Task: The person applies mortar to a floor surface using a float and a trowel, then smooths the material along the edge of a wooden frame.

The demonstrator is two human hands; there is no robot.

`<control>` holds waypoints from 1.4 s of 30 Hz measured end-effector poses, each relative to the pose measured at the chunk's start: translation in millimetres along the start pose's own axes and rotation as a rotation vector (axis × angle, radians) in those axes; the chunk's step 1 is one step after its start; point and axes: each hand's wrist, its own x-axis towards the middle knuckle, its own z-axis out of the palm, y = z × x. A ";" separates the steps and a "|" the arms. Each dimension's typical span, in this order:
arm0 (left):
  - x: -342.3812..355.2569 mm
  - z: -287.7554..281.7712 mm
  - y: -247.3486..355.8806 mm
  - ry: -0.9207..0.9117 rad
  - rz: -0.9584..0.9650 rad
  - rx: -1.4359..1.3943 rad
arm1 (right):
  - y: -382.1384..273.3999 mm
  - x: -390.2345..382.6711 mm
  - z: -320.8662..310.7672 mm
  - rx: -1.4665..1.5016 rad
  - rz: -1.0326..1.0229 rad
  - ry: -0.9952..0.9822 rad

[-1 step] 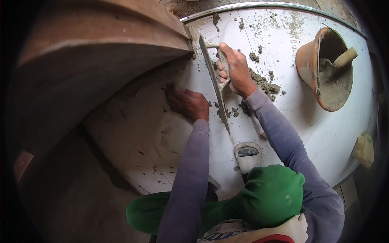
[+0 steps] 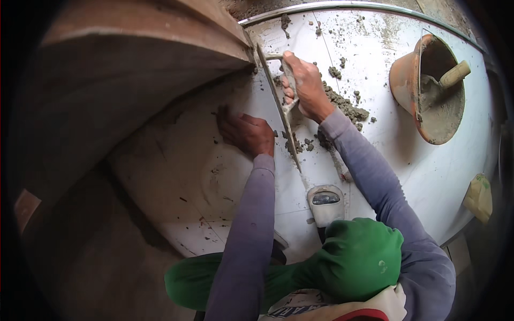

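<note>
My right hand (image 2: 308,88) is wrapped round the handle of a long, flat plastering trowel (image 2: 278,104). The trowel's blade stands on edge over the white tiles, its far end close to the corner of a brown-edged, curved structure (image 2: 235,40). My left hand (image 2: 246,134) is low over the tiles, left of the blade and apart from it. Its fingers are curled together and partly blurred; anything in them is hidden. Crumbs of grey mortar (image 2: 348,107) lie right of the trowel, beside my right wrist.
An orange bucket (image 2: 404,80) leans at the right with grey mortar and a wooden-handled tool (image 2: 455,74) in it. A crumpled pale bag (image 2: 478,198) lies at the far right. My sandal (image 2: 326,206) and green-clad knee (image 2: 364,257) are close below the trowel. A metal strip (image 2: 342,5) edges the tiles.
My right hand and the trowel have shifted slightly left and away from me. My left hand stays in nearly the same place. The whole view has moved a little.
</note>
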 end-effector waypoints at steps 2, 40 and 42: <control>2.1 5.5 -6.7 0.019 -0.005 -0.007 | 2.4 12.8 4.6 -0.047 -0.006 -0.041; -136.3 -468.0 -222.3 -1.126 -1.749 -1.131 | 15.7 27.3 -21.3 -0.616 -0.514 0.356; -123.4 -478.5 -209.7 -1.054 -1.762 -1.175 | 3.9 1.2 -37.6 -0.537 -0.488 0.381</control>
